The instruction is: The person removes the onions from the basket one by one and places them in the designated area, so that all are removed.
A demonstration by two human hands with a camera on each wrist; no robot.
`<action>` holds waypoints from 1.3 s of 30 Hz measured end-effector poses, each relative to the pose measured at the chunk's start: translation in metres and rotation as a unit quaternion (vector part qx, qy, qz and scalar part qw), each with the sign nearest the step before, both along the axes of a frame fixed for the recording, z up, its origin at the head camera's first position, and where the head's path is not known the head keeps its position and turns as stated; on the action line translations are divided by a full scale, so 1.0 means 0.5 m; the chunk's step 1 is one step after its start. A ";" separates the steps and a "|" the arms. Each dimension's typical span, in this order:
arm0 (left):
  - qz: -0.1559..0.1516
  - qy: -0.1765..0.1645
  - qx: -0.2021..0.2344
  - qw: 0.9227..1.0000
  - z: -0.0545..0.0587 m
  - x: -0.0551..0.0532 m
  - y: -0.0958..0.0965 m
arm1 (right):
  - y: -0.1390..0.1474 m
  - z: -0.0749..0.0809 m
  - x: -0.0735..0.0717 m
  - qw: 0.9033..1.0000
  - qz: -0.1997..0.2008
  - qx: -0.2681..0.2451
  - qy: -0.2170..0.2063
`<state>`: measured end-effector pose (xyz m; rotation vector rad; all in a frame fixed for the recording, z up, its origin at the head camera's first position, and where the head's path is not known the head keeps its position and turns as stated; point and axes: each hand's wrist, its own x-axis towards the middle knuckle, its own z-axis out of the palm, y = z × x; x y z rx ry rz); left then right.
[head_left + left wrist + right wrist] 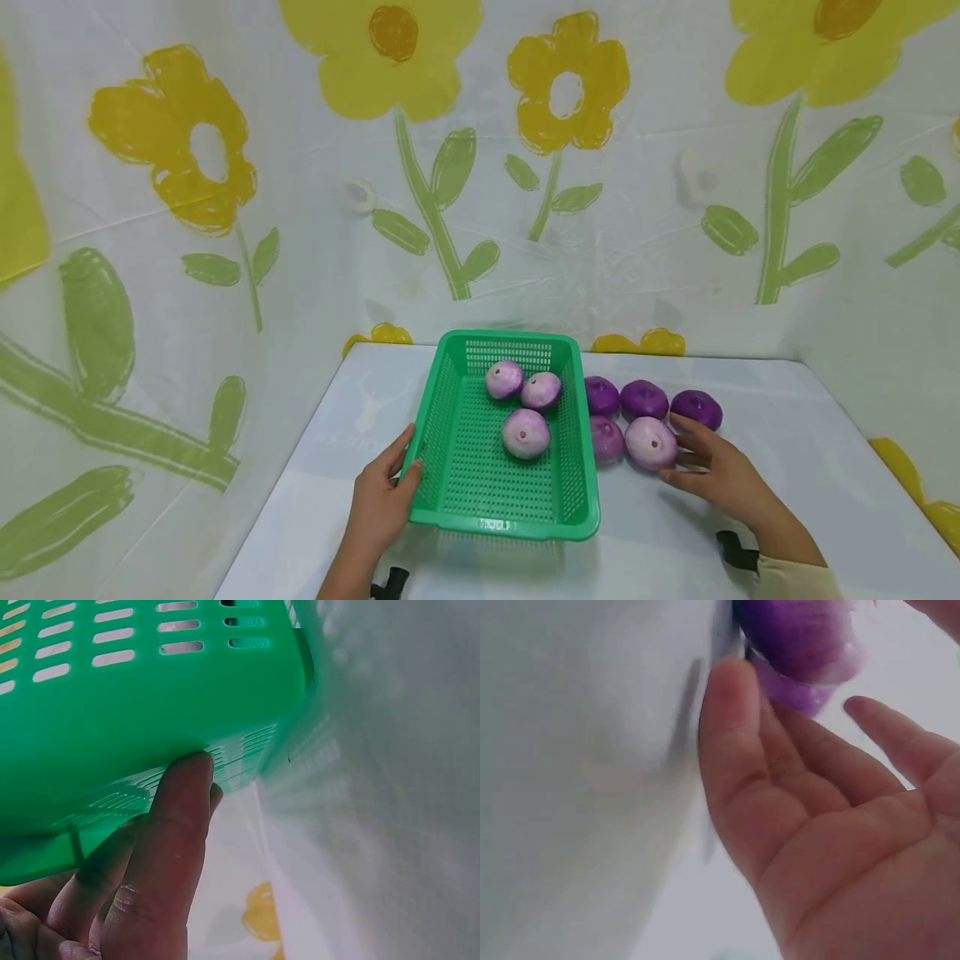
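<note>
A green plastic basket (495,525) holds three purple-and-white onions, one of them (526,434) nearest its middle. My left hand (380,498) grips the basket's left side, thumb at the rim; in the left wrist view its fingers (169,825) lie against the outer wall and underside. To the right of the basket, a pale purple onion (651,443) sits at the fingertips of my right hand (716,472). That hand is spread beside the onion, thumb low and fingers high. In the right wrist view, a purple onion (802,637) shows beyond the loosely bent fingers.
Darker purple onions stand behind and left of the pale one: a left one (602,396), a middle one (644,401), a right one (697,408) and a front one (606,439). The white table (787,433) meets a flower-patterned cloth (652,275) at the back and sides.
</note>
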<state>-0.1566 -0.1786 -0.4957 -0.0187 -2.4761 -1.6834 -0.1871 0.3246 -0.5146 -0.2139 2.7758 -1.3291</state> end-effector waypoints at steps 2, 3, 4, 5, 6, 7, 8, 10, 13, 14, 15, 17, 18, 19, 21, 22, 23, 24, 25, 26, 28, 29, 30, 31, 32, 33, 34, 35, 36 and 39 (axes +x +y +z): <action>-0.004 0.001 0.004 1.000 0.000 0.000 0.001 | 0.002 0.012 0.008 1.000 0.001 0.021 0.005; -0.006 0.001 0.005 1.000 -0.001 0.000 0.001 | 0.003 0.019 0.012 0.999 0.001 0.035 0.008; -0.006 0.002 0.005 1.000 -0.001 0.000 0.002 | 0.003 0.027 0.015 0.999 0.003 0.051 0.013; -0.004 0.002 0.005 1.000 -0.001 0.000 0.002 | 0.002 0.036 0.016 0.998 0.007 0.067 0.018; -0.002 0.001 0.007 1.000 -0.001 0.000 0.003 | 0.001 0.048 0.017 0.996 0.012 0.086 0.028; 0.000 0.000 0.008 1.000 0.000 0.000 0.003 | -0.001 0.059 0.017 0.994 0.016 0.103 0.035; 0.002 0.001 0.007 1.000 0.000 0.000 0.002 | -0.004 0.071 0.015 0.992 0.019 0.120 0.040; 0.003 0.003 0.007 1.000 0.003 0.000 0.000 | -0.011 0.099 0.009 0.987 0.032 0.147 0.053; -0.001 0.007 0.005 1.000 0.006 0.002 -0.002 | -0.027 0.139 -0.006 0.981 0.054 0.174 0.072; -0.002 0.009 0.004 1.000 0.006 0.002 -0.002 | -0.034 0.152 -0.014 0.978 0.066 0.179 0.080; -0.003 0.010 0.004 1.000 0.006 0.002 -0.002 | -0.042 0.164 -0.023 0.976 0.079 0.182 0.089; -0.002 0.013 -0.001 1.000 0.005 0.002 -0.003 | -0.058 0.186 -0.041 0.973 0.105 0.179 0.102; -0.001 0.014 -0.002 1.000 0.004 0.001 -0.002 | -0.067 0.197 -0.051 0.972 0.119 0.174 0.108; 0.000 0.014 -0.002 1.000 0.003 0.001 -0.002 | -0.077 0.206 -0.061 0.970 0.131 0.171 0.109; 0.002 0.014 -0.001 1.000 0.001 0.000 -0.001 | -0.100 0.223 -0.079 0.969 0.152 0.161 0.108; 0.003 0.014 0.001 1.000 0.000 0.000 -0.001 | -0.111 0.230 -0.088 0.969 0.163 0.151 0.104; 0.004 0.013 0.003 1.000 -0.001 0.000 0.000 | -0.123 0.236 -0.096 0.969 0.172 0.146 0.100; 0.004 0.013 0.005 1.000 -0.003 0.001 0.001 | -0.136 0.241 -0.104 0.969 0.181 0.142 0.095; 0.004 0.014 0.004 1.000 -0.003 0.000 0.001 | -0.149 0.246 -0.112 0.968 0.189 0.137 0.089; 0.005 0.015 0.004 1.000 -0.004 0.000 0.002 | -0.162 0.252 -0.118 0.968 0.197 0.131 0.081; 0.004 0.016 0.003 1.000 -0.005 -0.001 0.003 | -0.189 0.260 -0.130 0.967 0.214 0.124 0.066; 0.003 0.016 0.001 1.000 -0.005 -0.001 0.003 | -0.202 0.262 -0.135 0.966 0.220 0.126 0.058; 0.002 0.017 0.000 1.000 -0.006 0.000 0.003 | -0.217 0.263 -0.142 0.963 0.231 0.128 0.057; 0.003 0.017 -0.001 1.000 -0.006 0.000 0.003 | -0.232 0.262 -0.148 0.960 0.241 0.131 0.054; 0.003 0.017 0.000 1.000 -0.006 0.000 0.002 | -0.249 0.261 -0.154 0.957 0.250 0.138 0.052; 0.003 0.018 -0.001 1.000 -0.006 0.001 0.002 | -0.266 0.259 -0.160 0.953 0.260 0.145 0.051; 0.003 0.018 0.000 1.000 -0.006 0.001 0.001 | -0.283 0.256 -0.167 0.949 0.269 0.155 0.051; 0.003 0.018 0.000 1.000 -0.006 0.002 0.001 | -0.300 0.256 -0.171 0.946 0.278 0.161 0.048; 0.003 0.017 0.003 1.000 -0.006 0.002 0.001 | -0.317 0.257 -0.175 0.943 0.284 0.168 0.045; -0.002 0.017 0.010 1.000 -0.004 0.002 0.002 | -0.360 0.265 -0.180 0.936 0.295 0.188 0.030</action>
